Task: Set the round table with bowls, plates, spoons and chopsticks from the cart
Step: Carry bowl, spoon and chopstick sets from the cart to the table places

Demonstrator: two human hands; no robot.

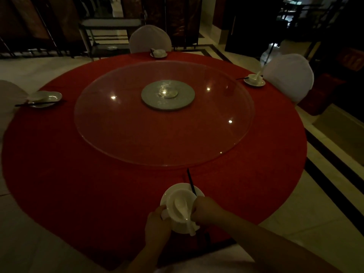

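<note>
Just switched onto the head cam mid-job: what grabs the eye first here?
The big round red table with its glass turntable in the middle fills the view. At its near edge, the left hand and right hand hold a white bowl with a spoon in it, over a plate.

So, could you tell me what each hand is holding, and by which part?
The left hand grips the bowl by its left side. The right hand curls at the right rim; whether it holds bowl or chopsticks cannot be told.
</note>
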